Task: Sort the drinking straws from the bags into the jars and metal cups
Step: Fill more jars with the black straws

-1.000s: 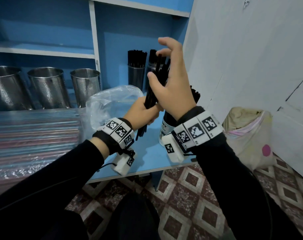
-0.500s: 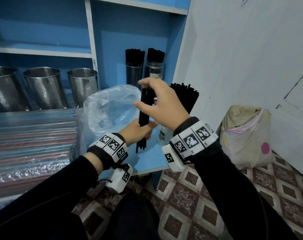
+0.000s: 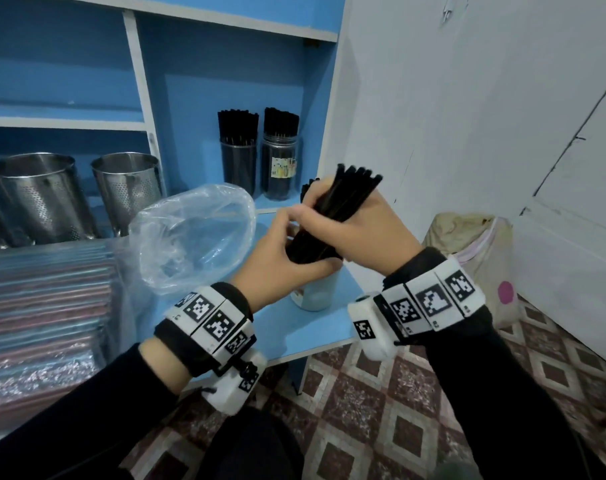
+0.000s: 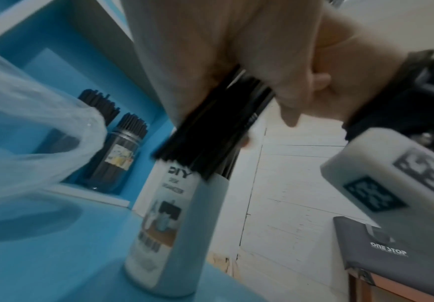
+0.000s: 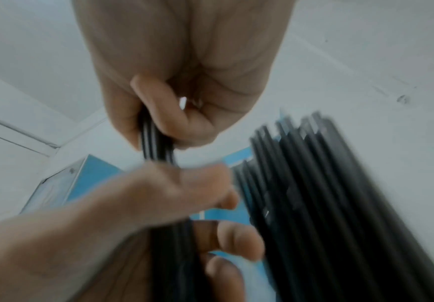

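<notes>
Both hands hold a bundle of black straws [image 3: 324, 221] over a white labelled jar [image 3: 312, 296] at the blue shelf's front right. My left hand [image 3: 284, 261] grips the bundle low down. My right hand [image 3: 353, 226] pinches the straws higher up. In the left wrist view the bundle's lower end [image 4: 200, 151] sits at the mouth of the jar [image 4: 177, 224]. The right wrist view shows my right fingers [image 5: 159, 106] curled round a few straws [image 5: 156, 141], with more straws [image 5: 314, 194] standing beside them.
Two jars full of black straws [image 3: 238, 157] [image 3: 280, 157] stand at the back of the shelf. Perforated metal cups [image 3: 34, 195] [image 3: 128, 188] stand on the left. A clear plastic bag [image 3: 190, 237] and packs of coloured straws [image 3: 45, 299] lie left. A cloth bag [image 3: 474, 251] sits on the floor at the right.
My right hand has come down from its raised, open pose and closed on the straws. Both hands have carried the bundle down and to the right, onto the white jar.
</notes>
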### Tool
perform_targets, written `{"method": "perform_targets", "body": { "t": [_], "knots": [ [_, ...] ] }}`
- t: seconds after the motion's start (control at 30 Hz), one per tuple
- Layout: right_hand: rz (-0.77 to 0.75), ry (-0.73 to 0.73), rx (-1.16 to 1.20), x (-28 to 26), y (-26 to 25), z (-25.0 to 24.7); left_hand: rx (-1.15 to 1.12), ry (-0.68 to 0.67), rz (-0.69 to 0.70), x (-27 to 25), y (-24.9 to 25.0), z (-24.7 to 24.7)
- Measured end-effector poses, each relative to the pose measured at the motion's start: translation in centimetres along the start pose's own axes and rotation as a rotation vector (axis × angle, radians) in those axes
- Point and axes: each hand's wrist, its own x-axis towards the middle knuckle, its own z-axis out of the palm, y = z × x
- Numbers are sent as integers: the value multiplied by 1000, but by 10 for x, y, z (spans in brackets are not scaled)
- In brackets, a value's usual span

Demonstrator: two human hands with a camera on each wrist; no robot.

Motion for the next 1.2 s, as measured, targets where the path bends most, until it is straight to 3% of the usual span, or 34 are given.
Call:
{"method": "perform_targets", "body": {
  "t": [0.07, 0.1, 0.23, 0.3, 0.43, 0.67, 0.97, 1.2],
  "knots": [
    [14, 100, 9, 2, -1, -16, 132, 139, 44, 9, -5, 4],
    [23, 131, 11, 3, -2, -23, 181, 142, 52, 15, -9, 4],
    [38, 168, -15, 1, -4, -39, 90, -85, -30, 38, -22, 5],
    [33, 165, -14, 1, -3, -42, 53, -125, -3, 42, -34, 6],
    [55, 151, 29, 1, 1, -43, 21, -73, 21, 42, -48, 9],
    [77, 55, 77, 3, 9, -26, -2, -68, -152, 37, -53, 4],
    [66, 22, -62, 2, 24, 3, 73, -196, -246, 34, -47, -11],
    [210, 44, -72, -2, 43, 20, 98, -258, -313, 32, -49, -20]
  ]
}}
